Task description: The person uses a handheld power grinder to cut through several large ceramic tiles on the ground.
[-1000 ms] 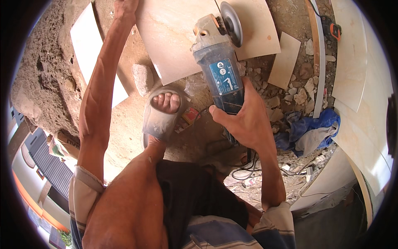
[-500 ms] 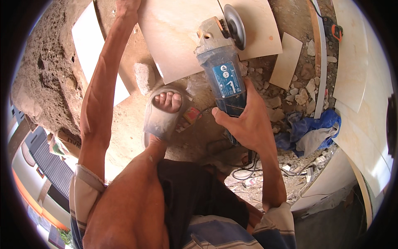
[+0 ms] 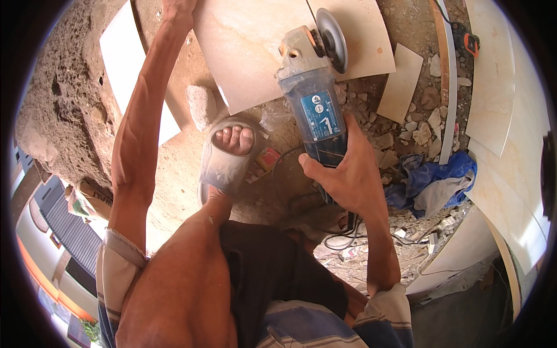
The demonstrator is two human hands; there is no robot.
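My right hand [image 3: 348, 174] is wrapped round the dark rear body of a dusty blue angle grinder [image 3: 316, 107], thumb on its left side. The grinder's grey disc [image 3: 332, 40] stands nearly edge-on above the cut line between a large cream tile [image 3: 243, 52] and a tile piece [image 3: 360, 40] to its right. Whether the disc touches the tile I cannot tell. My left arm reaches to the top edge, where my left hand [image 3: 180, 10] is beside the tile's far left; its fingers are out of frame.
A stone block [image 3: 201, 108] lies by my sandalled foot [image 3: 230, 152]. Rubble, a small tile offcut [image 3: 400, 83], a long metal strip [image 3: 449, 98] and a blue cloth [image 3: 435, 180] lie to the right. Large tiles [image 3: 493, 93] lean at far right. The black cord [image 3: 342, 240] trails below the grinder.
The grinder and my right hand have shifted slightly to the right and nearer to me. My left arm has hardly moved.
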